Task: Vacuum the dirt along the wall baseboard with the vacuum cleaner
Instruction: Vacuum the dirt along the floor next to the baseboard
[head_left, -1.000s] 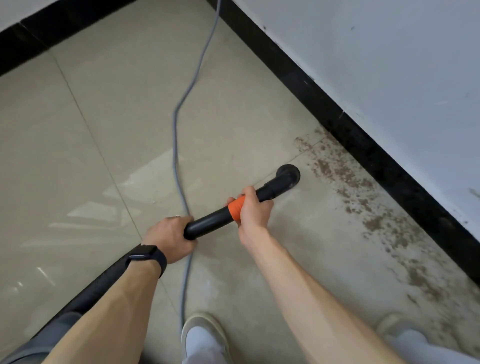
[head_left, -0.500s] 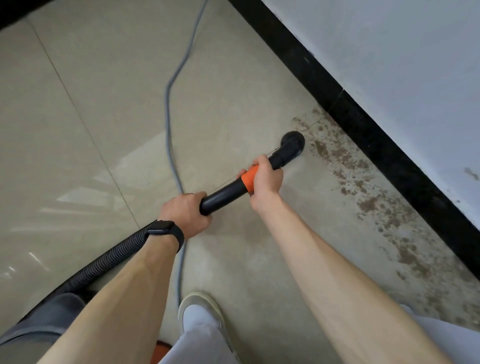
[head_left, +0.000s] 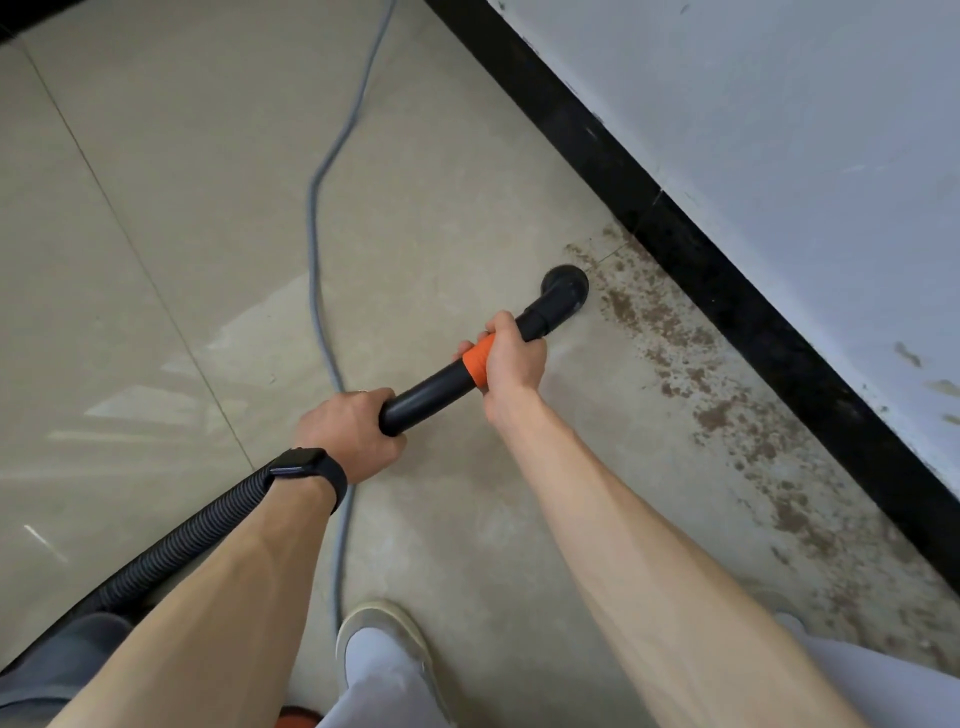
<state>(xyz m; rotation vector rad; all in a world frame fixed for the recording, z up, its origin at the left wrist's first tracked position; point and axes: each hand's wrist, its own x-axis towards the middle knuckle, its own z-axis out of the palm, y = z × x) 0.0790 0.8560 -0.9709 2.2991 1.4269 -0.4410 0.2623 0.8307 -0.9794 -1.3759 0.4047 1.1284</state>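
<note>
The round black nozzle (head_left: 565, 288) at the end of the black plastic vacuum pipe with an orange band (head_left: 431, 389) has slid forward and to the right across the beige tiled floor (head_left: 182, 208). A moment ago it sat a little way off from the mess. Now it is right at the far end of the brown dirt (head_left: 670, 332), which lies in a long strip along the floor's right edge, beside the black baseboard (head_left: 727, 291). The left hand (head_left: 353, 434) is wrapped tight round the back end of the pipe. The right hand (head_left: 511, 358) is wrapped round the orange band. I think the cleaning is only just starting, because nearly all the dirt is there to suck up. The thin grey cord (head_left: 317, 234) lies off to the left, well away from the nozzle.
</note>
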